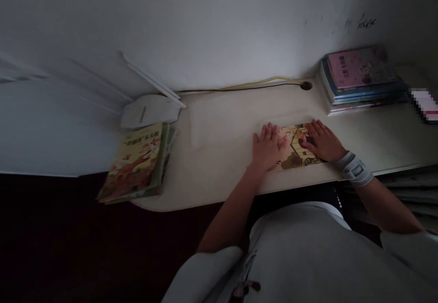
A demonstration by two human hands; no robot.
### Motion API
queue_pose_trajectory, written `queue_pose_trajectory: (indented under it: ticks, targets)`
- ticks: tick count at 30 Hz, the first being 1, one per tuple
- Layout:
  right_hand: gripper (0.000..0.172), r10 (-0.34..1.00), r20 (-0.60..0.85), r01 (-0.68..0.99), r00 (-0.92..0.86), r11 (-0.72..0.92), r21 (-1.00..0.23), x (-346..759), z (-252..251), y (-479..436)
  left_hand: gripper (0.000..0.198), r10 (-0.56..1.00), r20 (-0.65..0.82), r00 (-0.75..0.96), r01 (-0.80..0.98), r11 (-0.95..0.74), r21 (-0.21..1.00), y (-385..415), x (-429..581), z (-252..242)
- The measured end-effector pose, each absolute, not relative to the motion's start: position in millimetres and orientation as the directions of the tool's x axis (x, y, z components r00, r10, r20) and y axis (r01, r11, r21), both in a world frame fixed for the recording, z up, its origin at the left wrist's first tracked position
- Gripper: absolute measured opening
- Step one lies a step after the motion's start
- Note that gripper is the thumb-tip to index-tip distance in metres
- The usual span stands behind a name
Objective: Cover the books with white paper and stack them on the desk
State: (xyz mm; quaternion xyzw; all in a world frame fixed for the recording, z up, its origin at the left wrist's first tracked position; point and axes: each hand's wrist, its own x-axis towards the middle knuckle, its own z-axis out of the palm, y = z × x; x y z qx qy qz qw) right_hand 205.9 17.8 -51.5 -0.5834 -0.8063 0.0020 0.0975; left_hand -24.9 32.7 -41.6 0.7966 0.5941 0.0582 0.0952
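Observation:
An illustrated picture book [294, 150] lies flat on the white desk [215, 157], close to its front edge. My left hand [267, 147] rests flat along the book's left side, fingers stretched out. Across the book's right part lies my right hand [323, 141], also flat with fingers extended, its thumb reaching inward over the picture. A grey band [354, 168] wraps my right wrist. Both palms hide parts of the book.
At the desk's left end, a small stack of picture books [137, 161] overhangs the edge beside a white stand [150, 111]. A taller book stack [359, 77] and a phone [424, 104] are at the right. Cables [239, 85] run along the wall into a hole [305, 85].

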Motion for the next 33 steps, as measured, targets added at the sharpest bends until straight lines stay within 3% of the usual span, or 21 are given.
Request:
queue_pose_trajectory:
  ticks: [3,5,8,10,13,18,22,28,33]
  targets:
    - [0.066,0.957,0.179,0.965,-0.228,0.247,-0.088,223.7,-51.5,16.5,0.064,0.988,-0.035,0.15,0.968,-0.14,0.211,36.5,-58.8,-41.4]
    - [0.059,0.961,0.19,0.974,-0.199,0.215,-0.066,231.6,-46.9,14.4,0.061,0.989,0.059,0.137,0.963,-0.147,0.225,34.0,-76.0,-38.9]
    - [0.054,0.97,0.228,0.989,-0.091,0.114,-0.092,234.5,-35.4,17.1,0.053,0.98,0.171,0.102,0.919,-0.158,0.36,31.7,-85.6,-32.4]
    - [0.05,0.979,0.204,0.986,0.026,0.009,-0.169,233.3,-28.2,26.6,0.045,0.995,0.092,0.048,0.878,-0.086,0.471,38.2,-84.0,-28.1]
    - [0.041,0.994,0.053,0.959,0.095,-0.077,-0.275,231.8,-22.1,50.7,0.031,0.997,-0.058,0.043,0.853,-0.006,0.522,61.1,-78.4,-24.1]
    - [0.031,0.997,0.001,0.941,0.076,-0.071,-0.331,228.4,-20.4,81.5,0.019,0.996,-0.064,0.061,0.833,-0.015,0.554,93.5,-70.0,-23.1]
    - [0.022,0.992,0.021,0.95,0.123,-0.111,-0.292,217.1,-23.7,78.3,0.009,0.999,-0.012,0.053,0.812,-0.037,0.582,91.9,-64.3,-23.3]
    - [0.029,0.989,0.116,0.992,0.087,-0.075,-0.098,198.9,-30.9,64.0,0.007,0.999,0.01,0.036,0.817,-0.035,0.576,82.9,-62.6,-23.7]
    - [0.027,0.993,0.095,0.99,0.065,-0.053,-0.13,191.7,-26.3,65.8,0.006,1.0,-0.01,-0.003,0.844,0.008,0.536,82.9,-71.2,-20.8]
